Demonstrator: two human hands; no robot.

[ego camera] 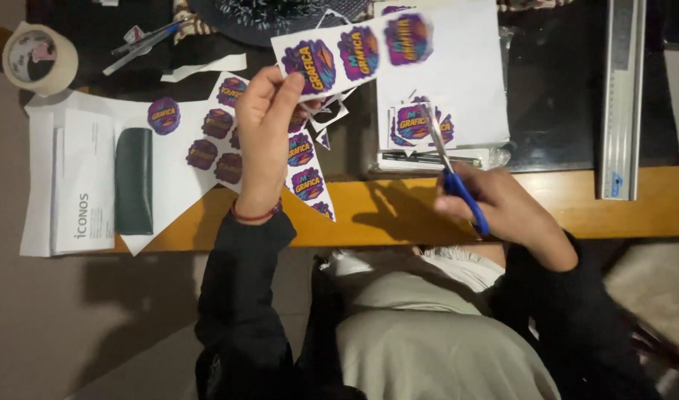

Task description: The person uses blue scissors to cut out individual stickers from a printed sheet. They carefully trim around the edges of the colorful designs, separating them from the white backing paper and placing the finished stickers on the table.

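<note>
My left hand (264, 133) pinches a white strip of paper (354, 55) printed with three purple round stickers, lifted above the desk. My right hand (495, 204) grips blue-handled scissors (450, 167), blades pointing away from me and nearly closed, over a small pile of cut-out purple stickers (417, 122). The strip and the scissors are apart. Under my left hand lies a white sheet (228, 133) carrying more purple stickers, partly hidden by the hand.
A roll of tape (39, 58) sits at the far left. White papers (76, 181) with a dark flat case (133, 180) lie on the wooden desk edge (398, 215). A metal ruler (621, 96) lies at right; pens (143, 44) at the back.
</note>
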